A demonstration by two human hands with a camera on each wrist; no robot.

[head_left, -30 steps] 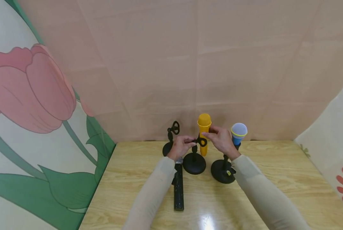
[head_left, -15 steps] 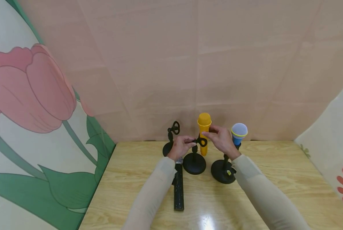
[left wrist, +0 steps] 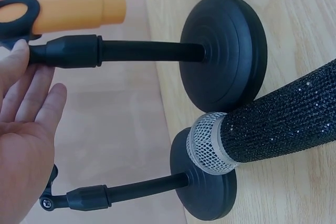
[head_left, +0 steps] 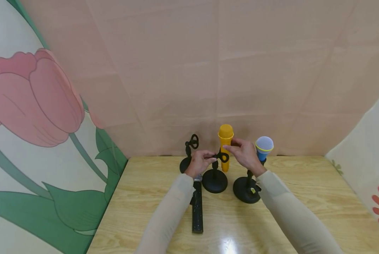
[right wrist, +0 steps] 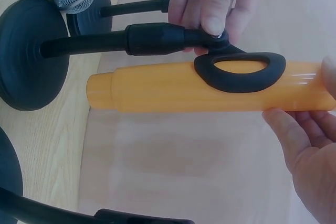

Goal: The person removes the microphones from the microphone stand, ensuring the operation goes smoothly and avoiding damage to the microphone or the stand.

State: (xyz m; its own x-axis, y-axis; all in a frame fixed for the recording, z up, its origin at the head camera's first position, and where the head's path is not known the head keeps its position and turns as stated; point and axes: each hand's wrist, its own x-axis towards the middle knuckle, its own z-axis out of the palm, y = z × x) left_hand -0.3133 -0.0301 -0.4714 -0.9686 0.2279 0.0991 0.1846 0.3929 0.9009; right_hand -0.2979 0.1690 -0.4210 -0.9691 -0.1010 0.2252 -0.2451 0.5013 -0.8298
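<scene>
My right hand point(head_left: 246, 155) holds a yellow-orange microphone point(head_left: 225, 132) upright by its upper body, thumb on one side and fingers on the other. The microphone's lower end points down behind the ring clip point(right wrist: 240, 72) of the middle black microphone stand point(head_left: 214, 181). It overlaps the ring in the right wrist view; whether they touch, I cannot tell. With my left hand point(head_left: 198, 163) I pinch the stand's top joint just beside the clip, thumb against fingers. The stand's round base rests on the table.
A blue-and-white microphone point(head_left: 264, 144) sits in another stand point(head_left: 246, 189) at right. At back left is a third stand point(head_left: 185, 164) with a bare ring. A glittery black microphone point(head_left: 197, 211) lies by my left forearm. A pinkish cloth-like backdrop point(head_left: 189, 88) rises behind the table point(head_left: 138, 211).
The yellow microphone has risen very slightly in my right hand. My left hand keeps its pinch on the middle stand, and the other things stay where they were.
</scene>
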